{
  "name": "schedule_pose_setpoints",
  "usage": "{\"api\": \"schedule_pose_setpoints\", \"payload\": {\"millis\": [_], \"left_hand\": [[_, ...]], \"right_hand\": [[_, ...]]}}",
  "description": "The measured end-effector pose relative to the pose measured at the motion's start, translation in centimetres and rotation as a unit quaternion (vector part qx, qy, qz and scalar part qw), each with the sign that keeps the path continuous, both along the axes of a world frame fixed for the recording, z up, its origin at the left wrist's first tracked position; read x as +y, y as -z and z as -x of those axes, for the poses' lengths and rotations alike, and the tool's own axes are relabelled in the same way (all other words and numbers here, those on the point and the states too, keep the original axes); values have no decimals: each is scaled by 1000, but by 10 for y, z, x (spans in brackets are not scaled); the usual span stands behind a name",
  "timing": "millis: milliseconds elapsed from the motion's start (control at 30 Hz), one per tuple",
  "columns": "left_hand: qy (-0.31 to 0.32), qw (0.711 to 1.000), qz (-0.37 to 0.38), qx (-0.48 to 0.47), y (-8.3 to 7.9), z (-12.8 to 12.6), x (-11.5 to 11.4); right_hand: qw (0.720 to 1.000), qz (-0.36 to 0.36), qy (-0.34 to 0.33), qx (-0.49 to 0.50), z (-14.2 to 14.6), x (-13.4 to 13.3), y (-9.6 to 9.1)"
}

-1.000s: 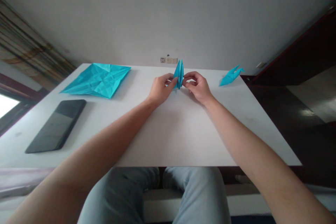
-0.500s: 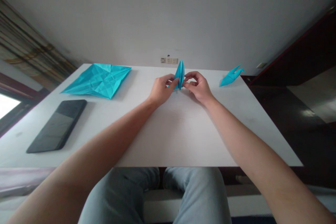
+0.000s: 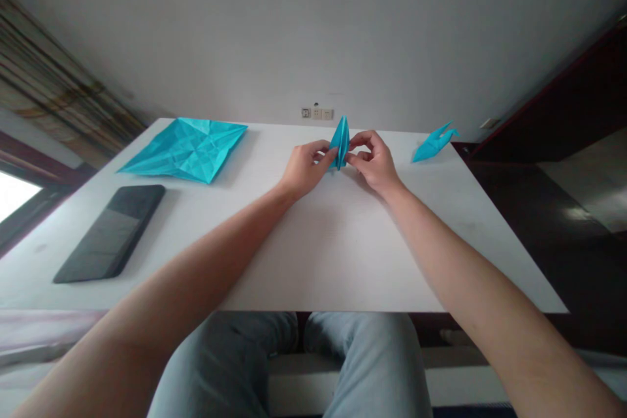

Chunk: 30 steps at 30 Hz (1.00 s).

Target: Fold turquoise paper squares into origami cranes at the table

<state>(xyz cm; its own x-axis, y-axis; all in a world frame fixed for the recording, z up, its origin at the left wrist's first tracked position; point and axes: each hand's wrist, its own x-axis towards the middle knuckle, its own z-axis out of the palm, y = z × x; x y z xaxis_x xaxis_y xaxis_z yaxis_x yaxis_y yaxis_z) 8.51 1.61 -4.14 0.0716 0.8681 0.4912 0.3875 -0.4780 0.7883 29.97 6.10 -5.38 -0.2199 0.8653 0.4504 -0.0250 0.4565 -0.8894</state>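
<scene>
A blue folded paper piece stands upright above the white table between my two hands, its pointed tip up and its layers seen nearly edge-on. On its left side my left hand pinches it, thumb in front and fingers behind. My right hand grips the right edge of the same paper between thumb and fingertips. The fingertips partly hide the lower part of the paper. To the right of my right hand rests a finished blue paper crane.
A creased blue paper sheet lies at the far left of the white table. Nearer on the left is a dark smartphone. Behind the table rises a wall with power sockets. My legs are under the front edge.
The folded paper has turned slightly, and its layers now sit closer together. Both hands have shifted a little to the right in view, still holding it.
</scene>
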Motion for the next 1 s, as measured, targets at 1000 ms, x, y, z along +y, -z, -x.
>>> {"api": "schedule_pose_setpoints", "payload": {"millis": [1000], "left_hand": [[7,960,110,-259,-5,0,17]], "right_hand": [[994,6,-71,-79,3,-12,-10]]}}
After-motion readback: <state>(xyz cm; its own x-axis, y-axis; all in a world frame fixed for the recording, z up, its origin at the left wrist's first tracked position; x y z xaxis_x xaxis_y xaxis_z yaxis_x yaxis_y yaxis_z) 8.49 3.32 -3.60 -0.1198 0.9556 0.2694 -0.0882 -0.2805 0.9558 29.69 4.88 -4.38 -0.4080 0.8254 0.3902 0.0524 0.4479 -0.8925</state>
